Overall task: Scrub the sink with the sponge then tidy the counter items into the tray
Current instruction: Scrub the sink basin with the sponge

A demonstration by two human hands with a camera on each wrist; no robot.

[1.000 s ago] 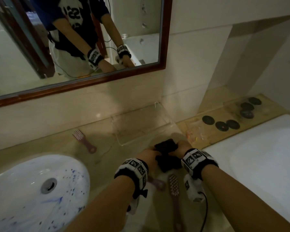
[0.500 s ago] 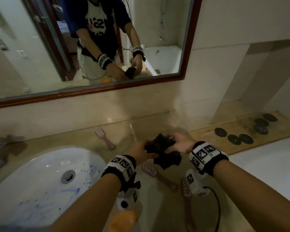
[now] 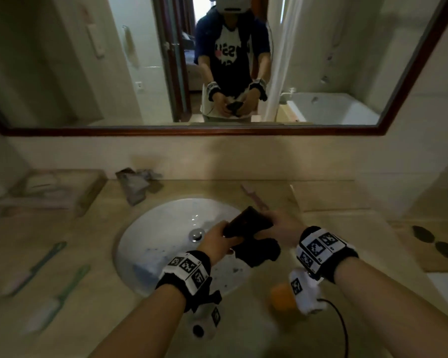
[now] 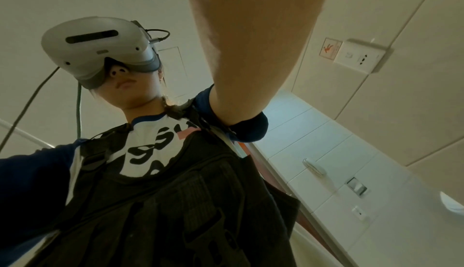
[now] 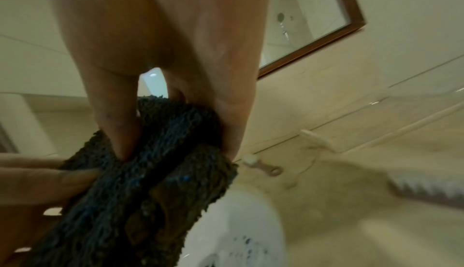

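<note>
Both hands, left (image 3: 216,240) & right (image 3: 282,226), pinch the dark sponge (image 3: 248,233) betw. curled fingers (image 5: 118,130), over the sink (image 3: 166,228) bowl's right side, mid desk (image 3: 93,293).

The sink (image 3: 166,244) is set into the middle of the counter (image 3: 93,293), below the mirror (image 3: 217,130) on the back wall. The sponge (image 3: 251,236) is held over the right side of the sink, between the left hand (image 3: 215,241) and the right hand (image 3: 282,228). Two toothbrushes (image 3: 62,288) are laid near the left edge of the counter. A brush (image 3: 254,197) is placed behind the sink, toward the back edge. A tray (image 3: 329,197) is found at the back right.
</note>
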